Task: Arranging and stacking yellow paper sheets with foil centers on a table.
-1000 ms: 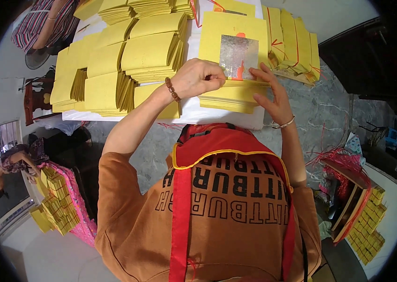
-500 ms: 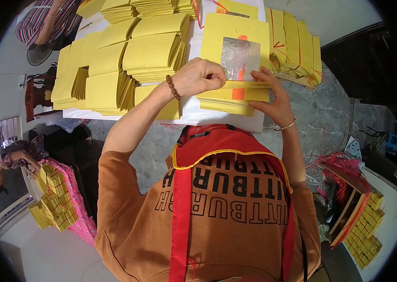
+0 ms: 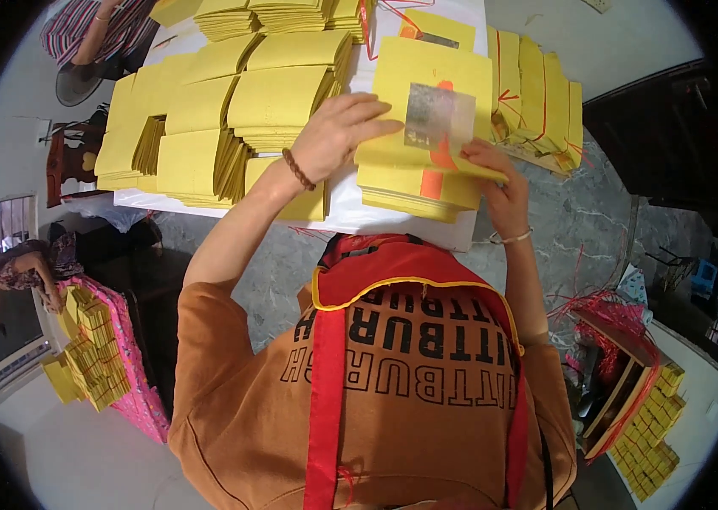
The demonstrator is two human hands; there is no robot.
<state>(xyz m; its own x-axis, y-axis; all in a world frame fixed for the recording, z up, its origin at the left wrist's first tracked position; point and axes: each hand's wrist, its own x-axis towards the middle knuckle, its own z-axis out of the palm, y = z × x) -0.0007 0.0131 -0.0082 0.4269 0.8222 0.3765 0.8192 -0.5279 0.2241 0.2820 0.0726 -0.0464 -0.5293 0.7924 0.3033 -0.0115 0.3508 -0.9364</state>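
On the table [image 3: 342,204], folded paper piles [image 3: 278,95] lie left of the sheet stack [image 3: 386,189]; tied bundles [image 3: 534,98] sit to its right, beyond the table's edge.

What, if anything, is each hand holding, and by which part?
The right hand holds yellow paper by its near right corner. The left hand is at its left edge; whether it grips cannot be told.

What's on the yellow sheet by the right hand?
A silver square, orange marks at its far and near edges. The right hand covers part of the yellow sheet, hiding anything there.
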